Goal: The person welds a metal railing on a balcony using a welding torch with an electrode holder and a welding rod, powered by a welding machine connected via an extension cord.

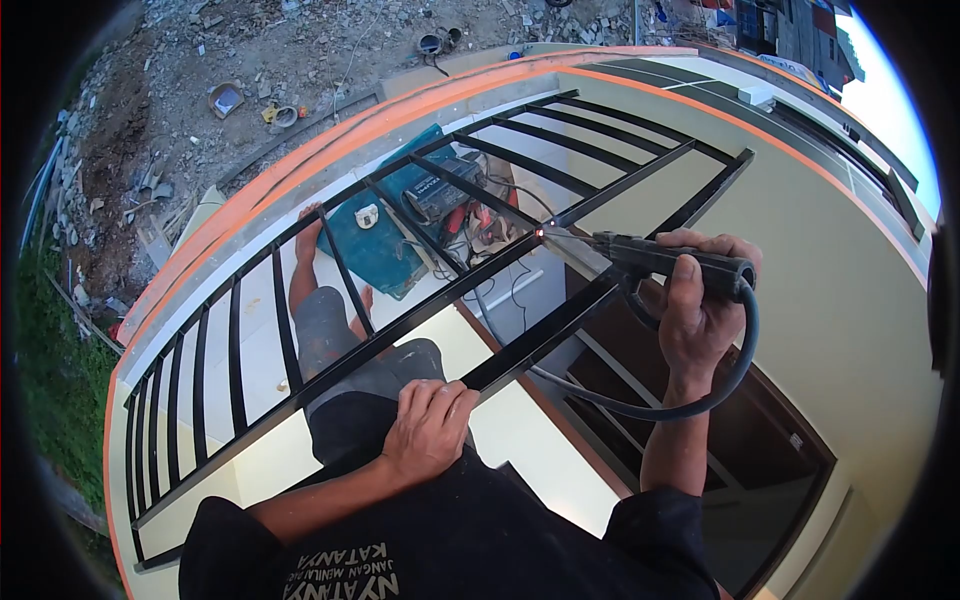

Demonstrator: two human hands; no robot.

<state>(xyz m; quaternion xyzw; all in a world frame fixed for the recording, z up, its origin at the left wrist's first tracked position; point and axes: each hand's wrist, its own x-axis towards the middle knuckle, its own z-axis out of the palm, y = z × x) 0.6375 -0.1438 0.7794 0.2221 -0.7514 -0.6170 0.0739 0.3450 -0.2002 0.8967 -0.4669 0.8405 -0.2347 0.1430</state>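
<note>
My right hand [697, 310] is wrapped round the black handle of a welding electrode holder [640, 256], its thick cable looping down and left. A thin rod runs from the holder to a glowing orange spot [540, 233] at a joint of the black metal frame [420, 313]. The frame has long rails and several crossbars. My left hand [430, 428] is closed over the end of a lower black rail [545, 345], near my body.
Beyond the frame, a welding machine [440, 190] with cables sits on a green sheet [375, 245]. My bare feet and legs show under the bars. An orange-edged ledge [290, 150] curves around, with rubble ground [180, 90] outside. A dark doorway [740, 470] lies lower right.
</note>
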